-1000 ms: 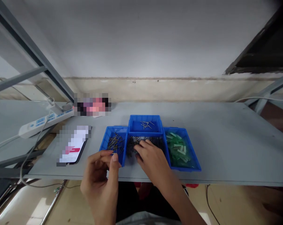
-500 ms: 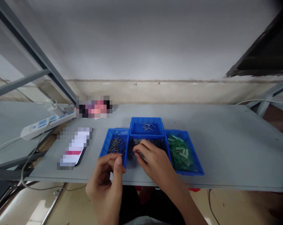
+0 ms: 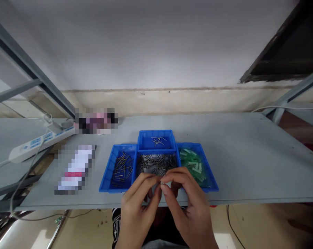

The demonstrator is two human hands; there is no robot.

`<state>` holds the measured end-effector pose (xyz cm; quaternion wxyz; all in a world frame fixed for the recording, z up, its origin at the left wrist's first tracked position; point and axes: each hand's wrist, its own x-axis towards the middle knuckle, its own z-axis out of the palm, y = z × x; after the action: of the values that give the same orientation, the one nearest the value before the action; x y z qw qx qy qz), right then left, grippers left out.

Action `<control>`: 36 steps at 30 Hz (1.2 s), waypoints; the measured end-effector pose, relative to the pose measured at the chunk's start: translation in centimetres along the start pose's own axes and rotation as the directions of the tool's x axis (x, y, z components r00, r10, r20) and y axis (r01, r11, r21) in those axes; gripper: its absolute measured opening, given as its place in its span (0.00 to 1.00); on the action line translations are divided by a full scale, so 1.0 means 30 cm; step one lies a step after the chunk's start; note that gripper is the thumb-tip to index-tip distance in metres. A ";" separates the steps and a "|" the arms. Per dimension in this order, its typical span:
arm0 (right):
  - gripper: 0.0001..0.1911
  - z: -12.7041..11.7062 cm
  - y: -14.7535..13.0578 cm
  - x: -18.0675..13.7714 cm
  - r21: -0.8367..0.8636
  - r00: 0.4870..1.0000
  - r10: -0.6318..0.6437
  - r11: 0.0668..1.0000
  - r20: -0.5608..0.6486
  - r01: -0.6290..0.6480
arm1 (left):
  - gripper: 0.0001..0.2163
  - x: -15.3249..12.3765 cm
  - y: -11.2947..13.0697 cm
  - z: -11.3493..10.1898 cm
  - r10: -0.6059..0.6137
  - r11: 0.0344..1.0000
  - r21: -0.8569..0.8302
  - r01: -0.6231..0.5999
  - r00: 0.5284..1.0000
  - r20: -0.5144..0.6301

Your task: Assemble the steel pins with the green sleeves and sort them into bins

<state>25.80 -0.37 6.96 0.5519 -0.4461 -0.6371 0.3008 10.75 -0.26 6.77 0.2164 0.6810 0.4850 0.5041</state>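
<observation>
My left hand [image 3: 139, 204] and my right hand [image 3: 186, 200] meet fingertip to fingertip at the table's front edge. Both are closed in a pinch, and whatever sits between the fingertips is too small to make out. Just beyond them is the middle blue bin [image 3: 136, 162], holding many thin metal pins [image 3: 159, 162]. The left blue bin [image 3: 104, 180] contains more dark, thin metal pins [image 3: 122, 166]. A small blue bin [image 3: 146, 136] behind has a few silver pins [image 3: 158, 141]. In the right blue bin [image 3: 210, 180], a green plastic bag [image 3: 187, 162] carries pale tube-like pieces [image 3: 196, 167].
A phone [image 3: 77, 166] with a lit, blurred screen lies left on the grey table [image 3: 244, 155]. Behind it are a pixelated pinkish object [image 3: 96, 121] and a white power strip [image 3: 42, 140] with cables. Metal frame posts [image 3: 37, 58] rise at both sides.
My right hand has drawn back from the middle bin to my left hand, which has moved right. The fingertips now touch, and the pins in the middle bin are uncovered. The view has shifted slightly.
</observation>
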 end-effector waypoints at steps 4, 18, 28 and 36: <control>0.07 0.001 0.014 -0.002 -0.006 1.000 0.019 1.000 -0.010 -0.019 | 0.11 -0.007 -0.005 0.027 -0.018 1.000 -0.004 0.018 0.999 -0.029; 0.07 0.010 0.027 0.014 -0.020 0.999 0.034 0.999 -0.037 -0.034 | 0.06 -0.018 -0.017 0.063 -0.161 0.986 -0.066 0.155 0.980 -0.114; 0.08 0.029 0.015 0.024 -0.007 0.999 0.039 0.999 0.001 -0.039 | 0.03 -0.018 -0.017 0.036 -0.221 0.973 -0.095 0.210 0.967 -0.125; 0.09 0.016 0.026 0.009 -0.023 0.997 0.066 0.998 0.038 -0.065 | 0.02 -0.044 -0.029 0.029 -0.296 0.952 -0.127 0.278 0.942 -0.157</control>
<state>25.53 0.25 6.30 0.5243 -0.4669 -0.6360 0.3203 11.11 -0.87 5.10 0.2793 0.5443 0.5694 0.5491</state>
